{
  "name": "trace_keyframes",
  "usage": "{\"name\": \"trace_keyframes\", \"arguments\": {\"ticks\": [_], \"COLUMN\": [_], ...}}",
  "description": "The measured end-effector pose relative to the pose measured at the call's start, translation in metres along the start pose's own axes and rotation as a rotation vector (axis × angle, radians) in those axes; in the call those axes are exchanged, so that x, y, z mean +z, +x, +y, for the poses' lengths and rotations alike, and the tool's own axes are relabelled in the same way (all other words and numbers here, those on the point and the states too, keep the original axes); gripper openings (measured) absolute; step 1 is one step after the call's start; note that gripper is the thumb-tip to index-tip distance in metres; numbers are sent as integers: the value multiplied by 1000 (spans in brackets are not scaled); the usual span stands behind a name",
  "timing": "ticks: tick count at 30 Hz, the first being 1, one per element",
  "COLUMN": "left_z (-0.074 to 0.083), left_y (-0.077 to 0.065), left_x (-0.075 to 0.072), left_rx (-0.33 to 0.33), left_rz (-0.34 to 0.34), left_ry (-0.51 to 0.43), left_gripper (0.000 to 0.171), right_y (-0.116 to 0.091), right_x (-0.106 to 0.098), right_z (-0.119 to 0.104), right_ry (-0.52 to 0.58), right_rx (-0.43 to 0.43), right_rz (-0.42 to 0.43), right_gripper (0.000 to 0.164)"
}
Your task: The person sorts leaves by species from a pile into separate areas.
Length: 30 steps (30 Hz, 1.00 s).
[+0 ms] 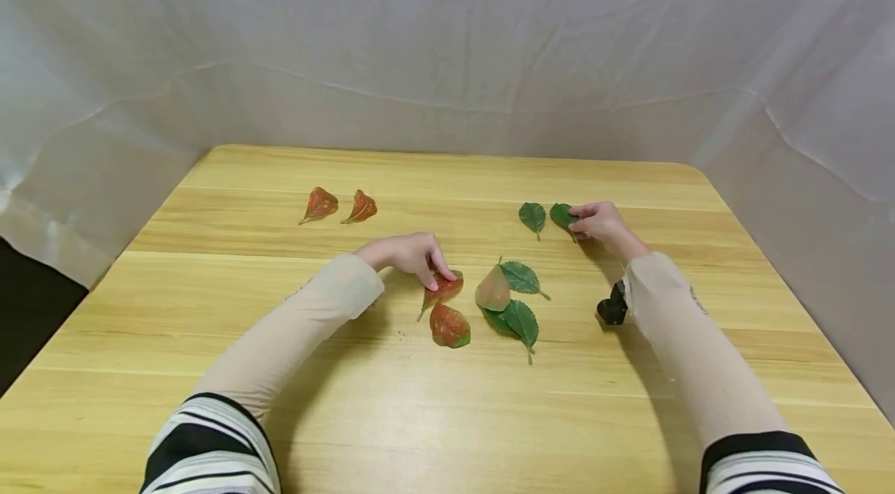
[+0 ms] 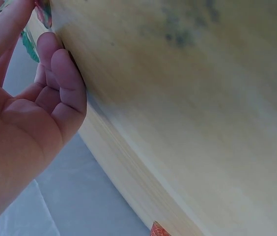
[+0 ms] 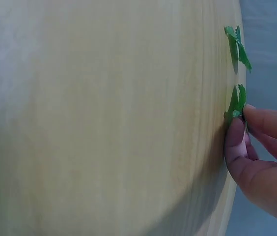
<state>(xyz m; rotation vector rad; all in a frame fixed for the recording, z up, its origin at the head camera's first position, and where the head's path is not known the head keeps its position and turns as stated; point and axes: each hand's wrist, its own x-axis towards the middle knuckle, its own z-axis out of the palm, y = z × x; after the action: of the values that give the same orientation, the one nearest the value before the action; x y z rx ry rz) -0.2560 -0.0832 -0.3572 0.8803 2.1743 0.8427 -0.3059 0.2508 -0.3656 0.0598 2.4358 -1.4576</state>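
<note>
My left hand [image 1: 412, 253] pinches the upper edge of a red leaf [image 1: 445, 290] near the middle of the table. Just below that leaf lies another red leaf [image 1: 450, 325] with a green edge. Farther back on the right, my right hand [image 1: 600, 224] pinches the edge of a green leaf [image 1: 562, 215] between thumb and fingers. Beside it rests a second green leaf [image 1: 533, 217]. The right wrist view shows the held leaf [image 3: 235, 102] from the side, low over the tabletop. In the left wrist view the fingertips' hold is mostly cut off.
Several leaves overlap at the centre: a pale reddish leaf [image 1: 493, 290] and green leaves, one [image 1: 520, 276] at the top. Two red leaves, the left one [image 1: 322, 203], lie at the back left. A pale curtain [image 1: 447, 51] hangs behind the wooden table [image 1: 210, 307].
</note>
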Motion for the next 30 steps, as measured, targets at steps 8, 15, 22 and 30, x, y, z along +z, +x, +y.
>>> {"name": "trace_keyframes", "arguments": {"ticks": [8,15,22,30], "left_z": [-1,-2,-3,-4], "left_y": [1,3,3,4], "left_x": [0,0,0,-1], "left_rx": [16,11,-2,2], "left_rz": [-6,-3,-1,-8], "left_ry": [-12,-2,-10,-12], "left_gripper": [32,32,31,30], "right_y": [-3,-11,-18,-32], "right_x": [-3,-7,-5,5], "right_z": [1,1,0,-13], "right_ry": [11,-7,-42,-56], "right_rx": [15,-30,-79,-79], "right_rz": [45,116,126,68], "right_gripper": [43,39,36,35]}}
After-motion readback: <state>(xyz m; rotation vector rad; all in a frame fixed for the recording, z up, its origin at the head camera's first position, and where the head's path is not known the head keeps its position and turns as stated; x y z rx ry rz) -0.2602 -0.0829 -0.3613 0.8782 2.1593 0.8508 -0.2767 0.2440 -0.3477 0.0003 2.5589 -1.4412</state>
